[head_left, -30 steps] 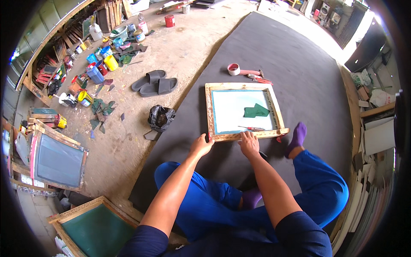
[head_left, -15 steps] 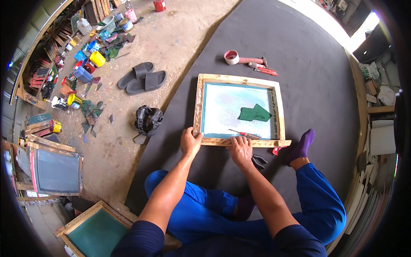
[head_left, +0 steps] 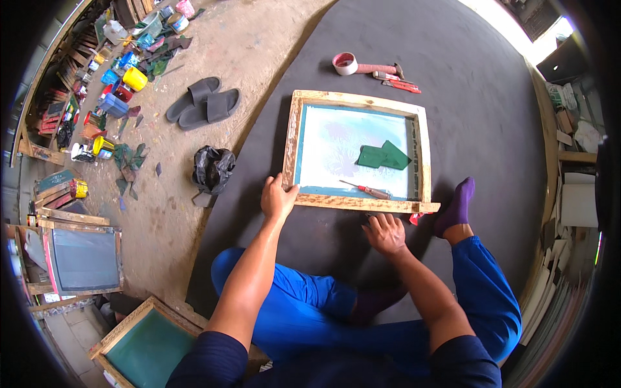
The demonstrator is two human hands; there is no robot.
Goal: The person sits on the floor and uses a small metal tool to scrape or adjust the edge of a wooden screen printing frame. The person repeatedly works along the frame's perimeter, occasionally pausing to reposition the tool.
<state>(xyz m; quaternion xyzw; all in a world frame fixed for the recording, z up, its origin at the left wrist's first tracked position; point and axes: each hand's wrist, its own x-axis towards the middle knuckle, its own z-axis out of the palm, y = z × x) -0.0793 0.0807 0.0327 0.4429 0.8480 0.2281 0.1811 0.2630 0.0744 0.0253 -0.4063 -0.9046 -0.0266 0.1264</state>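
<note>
My left hand (head_left: 279,199) grips the near left corner of a wooden screen frame (head_left: 356,202), thumb on top of the wood. Pale, light-blue-edged mesh fills the frame. On it lie a folded piece of green cloth (head_left: 384,156) and a screwdriver (head_left: 370,189) with a red and grey handle. Just off the frame's near side, my right hand (head_left: 386,233) is down on the dark mat, fingers curled over the pliers, which it almost wholly hides. Beside the frame's near right corner, a small red thing (head_left: 415,218) shows partly.
Beyond the frame lie a tape roll (head_left: 345,63), a hammer (head_left: 378,68) and red cutters (head_left: 402,85) on the mat (head_left: 479,123). Slippers (head_left: 204,103), a black plastic bag (head_left: 214,170) and paint cans (head_left: 135,79) sit on the floor to the left. More framed screens (head_left: 86,258) stand at lower left.
My right hand has left the frame's near rail and moved down and right onto the pliers. My left hand keeps its hold on the corner. The whole view has shifted slightly.
</note>
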